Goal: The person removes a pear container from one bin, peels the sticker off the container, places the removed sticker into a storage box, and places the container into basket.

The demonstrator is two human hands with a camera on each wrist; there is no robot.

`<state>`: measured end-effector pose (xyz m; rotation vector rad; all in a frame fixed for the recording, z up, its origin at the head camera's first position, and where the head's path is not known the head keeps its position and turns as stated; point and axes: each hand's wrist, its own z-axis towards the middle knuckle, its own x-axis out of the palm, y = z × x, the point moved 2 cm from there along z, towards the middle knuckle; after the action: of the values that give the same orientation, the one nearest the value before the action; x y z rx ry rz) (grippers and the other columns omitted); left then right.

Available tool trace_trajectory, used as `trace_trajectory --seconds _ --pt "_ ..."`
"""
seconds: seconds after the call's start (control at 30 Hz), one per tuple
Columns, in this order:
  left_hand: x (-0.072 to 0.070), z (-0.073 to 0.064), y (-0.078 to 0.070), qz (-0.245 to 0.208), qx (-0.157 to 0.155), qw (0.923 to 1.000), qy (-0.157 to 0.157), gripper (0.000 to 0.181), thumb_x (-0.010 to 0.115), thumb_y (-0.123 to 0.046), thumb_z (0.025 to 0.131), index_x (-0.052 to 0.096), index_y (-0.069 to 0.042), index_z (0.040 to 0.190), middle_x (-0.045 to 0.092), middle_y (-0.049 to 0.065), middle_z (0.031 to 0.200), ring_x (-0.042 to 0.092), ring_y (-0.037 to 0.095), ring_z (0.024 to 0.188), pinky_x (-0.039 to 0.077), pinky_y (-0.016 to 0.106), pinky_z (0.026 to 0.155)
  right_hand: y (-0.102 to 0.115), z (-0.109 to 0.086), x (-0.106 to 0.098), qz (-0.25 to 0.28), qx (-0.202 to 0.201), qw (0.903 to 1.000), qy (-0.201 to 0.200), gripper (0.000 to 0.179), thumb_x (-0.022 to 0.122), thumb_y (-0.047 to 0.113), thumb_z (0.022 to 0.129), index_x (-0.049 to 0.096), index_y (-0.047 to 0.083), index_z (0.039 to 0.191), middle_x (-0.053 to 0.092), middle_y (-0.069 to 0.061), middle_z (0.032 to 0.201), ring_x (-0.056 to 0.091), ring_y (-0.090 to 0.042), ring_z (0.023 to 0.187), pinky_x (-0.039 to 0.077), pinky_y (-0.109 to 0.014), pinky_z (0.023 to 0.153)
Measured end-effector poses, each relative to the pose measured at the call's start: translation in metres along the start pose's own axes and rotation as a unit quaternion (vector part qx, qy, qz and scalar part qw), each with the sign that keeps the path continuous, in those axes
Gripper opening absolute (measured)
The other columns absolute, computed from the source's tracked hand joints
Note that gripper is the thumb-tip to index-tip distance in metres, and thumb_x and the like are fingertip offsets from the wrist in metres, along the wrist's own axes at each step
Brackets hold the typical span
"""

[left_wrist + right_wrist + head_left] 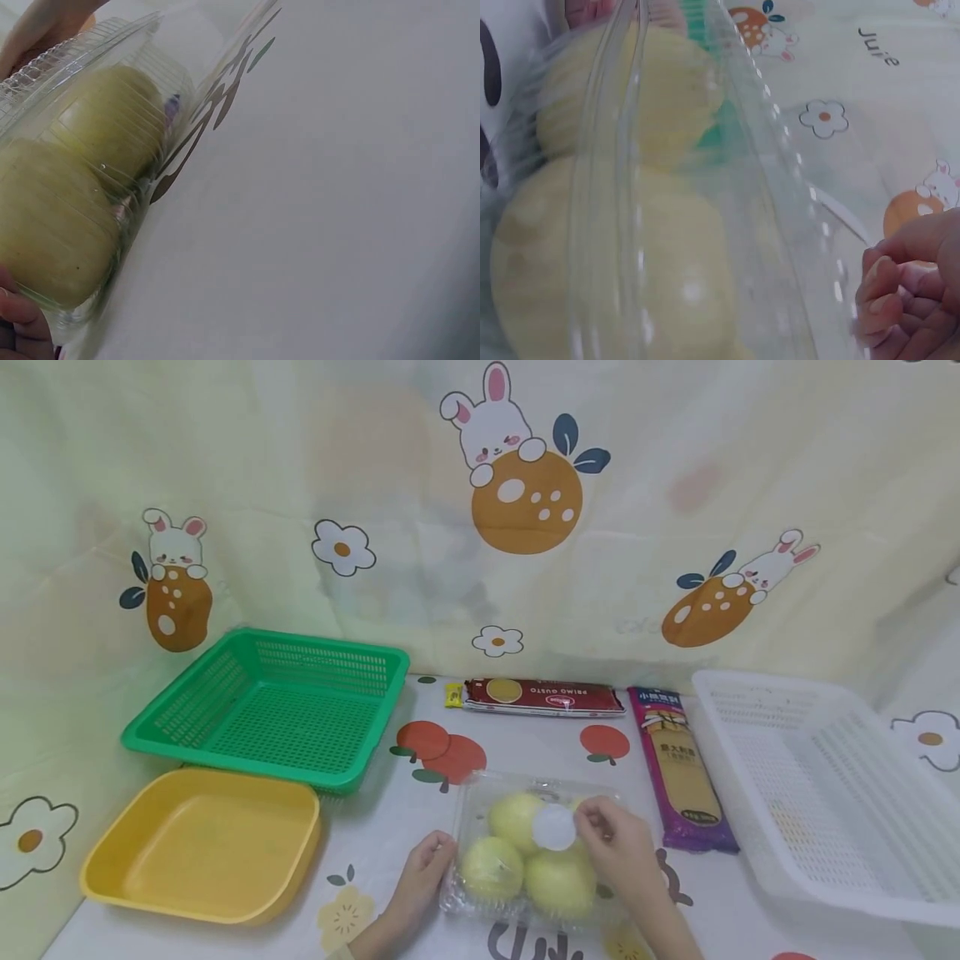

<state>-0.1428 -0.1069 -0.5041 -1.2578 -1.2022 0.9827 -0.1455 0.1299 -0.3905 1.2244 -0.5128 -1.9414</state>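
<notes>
I see left hand (423, 872) gripping left edge of clear box (468, 795); right hand (622, 847) pinching white disc (554, 827) above yellow-green fruit (491, 870).

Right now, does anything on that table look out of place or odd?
Only slightly: the red packet at the back lies with its lettering upside down in the head view, whereas the purple packet nearby reads upright. I see nothing spilled.

A hand could pass between the green rectangular plastic basket (300, 718) and the clear plastic fruit box (467, 806), while the white rectangular plastic basket (832, 785) walls off the right.
</notes>
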Motion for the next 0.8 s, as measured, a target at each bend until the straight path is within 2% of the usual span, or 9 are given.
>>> trace_trajectory --seconds 0.1,0.23,0.33,0.47,0.53,0.6,0.73,0.8 --pt "-0.001 -0.002 0.001 -0.001 0.004 1.0000 -0.003 0.023 0.045 -0.020 0.094 0.049 0.003 0.090 0.048 -0.001 0.059 0.049 0.010 0.055 0.041 0.021 0.054 0.004 -0.001 0.008 0.039 -0.033 0.9986 -0.016 0.014 0.063 -0.009 0.072 0.061 0.004 0.078 0.059 0.005 0.068 0.054 -0.006 0.060 0.047 -0.023 0.053" --pt "0.000 -0.003 0.001 0.000 0.015 0.9999 -0.009 0.023 0.045 -0.021 0.094 0.050 0.002 0.090 0.048 -0.002 0.060 0.048 0.010 0.057 0.040 0.022 0.056 0.012 0.004 0.017 0.071 -0.014 0.9974 0.000 0.013 0.065 -0.006 0.075 0.063 0.006 0.080 0.059 0.006 0.069 0.054 -0.006 0.058 0.047 -0.023 0.050" --pt "0.001 -0.003 0.001 0.007 0.014 0.9997 -0.021 0.024 0.045 -0.021 0.094 0.052 0.001 0.089 0.048 -0.001 0.065 0.048 0.011 0.064 0.040 0.023 0.061 0.022 0.011 0.024 0.102 0.032 0.9925 0.059 0.007 0.064 0.001 0.079 0.063 0.007 0.083 0.059 0.004 0.069 0.051 -0.009 0.052 0.044 -0.024 0.044" --pt "0.002 -0.003 0.003 0.006 0.000 0.9995 -0.029 0.025 0.043 -0.021 0.095 0.053 0.001 0.089 0.049 0.000 0.070 0.047 0.013 0.069 0.039 0.024 0.064 0.036 0.021 0.033 0.138 0.065 0.9757 0.158 0.001 0.061 0.006 0.084 0.061 0.005 0.084 0.059 -0.001 0.071 0.047 -0.012 0.047 0.042 -0.025 0.041" --pt "0.003 -0.004 0.004 0.000 -0.005 0.9996 -0.029 0.025 0.042 -0.021 0.095 0.053 0.001 0.088 0.048 0.001 0.070 0.046 0.014 0.068 0.039 0.024 0.063 0.044 0.025 0.037 0.143 0.057 0.9694 0.191 0.003 0.060 0.008 0.085 0.060 0.005 0.084 0.059 -0.001 0.072 0.047 -0.012 0.048 0.042 -0.025 0.041" --pt "0.003 -0.005 0.004 0.002 -0.008 0.9994 -0.035 0.026 0.043 -0.023 0.095 0.052 -0.001 0.087 0.048 0.002 0.071 0.046 0.014 0.070 0.039 0.025 0.064 0.054 0.029 0.038 0.140 0.038 0.9675 0.207 0.003 0.059 0.006 0.085 0.060 0.005 0.084 0.059 -0.001 0.070 0.047 -0.011 0.048 0.041 -0.024 0.041" --pt "0.008 -0.015 -0.017 0.021 0.000 0.9988 -0.043 0.024 0.042 -0.021 0.096 0.051 0.000 0.086 0.047 0.002 0.072 0.045 0.014 0.071 0.039 0.024 0.065 0.066 0.038 0.046 0.154 0.005 0.9639 0.217 0.003 0.059 0.006 0.085 0.062 0.004 0.085 0.059 -0.002 0.067 0.045 -0.010 0.045 0.038 -0.023 0.039" --pt "0.009 -0.019 -0.025 0.026 0.010 0.9988 -0.039 0.022 0.041 -0.016 0.096 0.050 0.001 0.088 0.047 0.001 0.069 0.046 0.013 0.067 0.039 0.023 0.062 0.072 0.041 0.051 0.164 -0.007 0.9615 0.221 0.004 0.059 0.006 0.085 0.062 0.003 0.086 0.058 -0.003 0.066 0.046 -0.011 0.045 0.039 -0.023 0.039"
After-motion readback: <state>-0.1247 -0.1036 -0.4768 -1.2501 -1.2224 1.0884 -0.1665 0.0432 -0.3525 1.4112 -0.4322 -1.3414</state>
